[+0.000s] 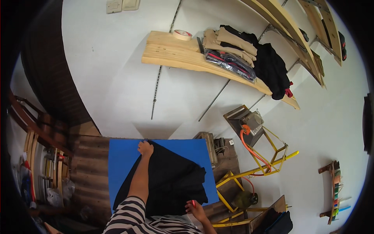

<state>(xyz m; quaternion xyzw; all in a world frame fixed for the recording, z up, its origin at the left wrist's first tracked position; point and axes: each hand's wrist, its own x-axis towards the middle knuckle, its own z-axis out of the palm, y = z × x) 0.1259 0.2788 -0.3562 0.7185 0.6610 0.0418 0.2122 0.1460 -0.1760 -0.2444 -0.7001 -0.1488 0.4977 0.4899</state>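
Observation:
A large piece of black cloth (171, 175) lies over a blue tabletop (124, 156), narrowing to a point at the far edge. My left hand (145, 148) reaches out to that far point, its fingers closed on the fabric. Close to my body, my right hand (196, 210) is at the cloth's near right side. A small red object (194, 203) sticks out between its thumb and fingers; its kind is too small to make out. Some wrinkles run across the cloth, and its right edge is uneven. Part of its near side is hidden by my striped shirt.
A wooden wall shelf (171, 54) carries a tape roll (182, 35) and folded clothes (233, 43). Yellow metal frames (249, 174) with an orange hose stand right of the table. Cluttered wooden shelving (56, 167) is at the left. Thread spools hang on a wall rack (333, 191).

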